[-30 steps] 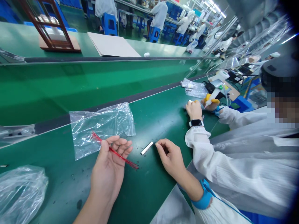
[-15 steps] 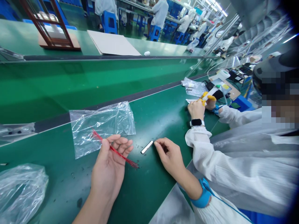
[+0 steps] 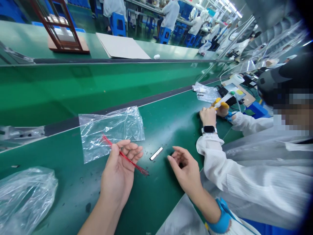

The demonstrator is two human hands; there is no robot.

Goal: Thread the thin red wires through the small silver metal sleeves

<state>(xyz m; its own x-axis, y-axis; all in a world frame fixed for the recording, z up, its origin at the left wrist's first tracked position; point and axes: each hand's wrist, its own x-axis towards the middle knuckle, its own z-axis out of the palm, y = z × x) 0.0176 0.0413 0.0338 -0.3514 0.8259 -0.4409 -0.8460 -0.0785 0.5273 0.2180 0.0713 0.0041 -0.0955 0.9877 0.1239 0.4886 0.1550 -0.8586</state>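
A thin bundle of red wires (image 3: 127, 159) lies across the palm of my left hand (image 3: 119, 173), pinned by the thumb, its ends sticking out on both sides. My right hand (image 3: 187, 169) hovers over the green bench with curled fingers, thumb and index finger apart and nothing visible between them. Between the two hands a small white strip with a black toothed edge (image 3: 156, 153) rests on the bench. Behind my left hand a clear plastic bag (image 3: 110, 127) lies flat.
Another clear bag (image 3: 26, 199) lies at the lower left. A co-worker's hand with a watch (image 3: 208, 117) works at the right, near a small bag (image 3: 206, 93). Beyond a raised ledge stand a brown frame (image 3: 65, 29) and a cardboard sheet (image 3: 122, 45).
My right hand has drawn back to the right from the white strip, and its thumb and index finger have parted. The left hand keeps the red wires.
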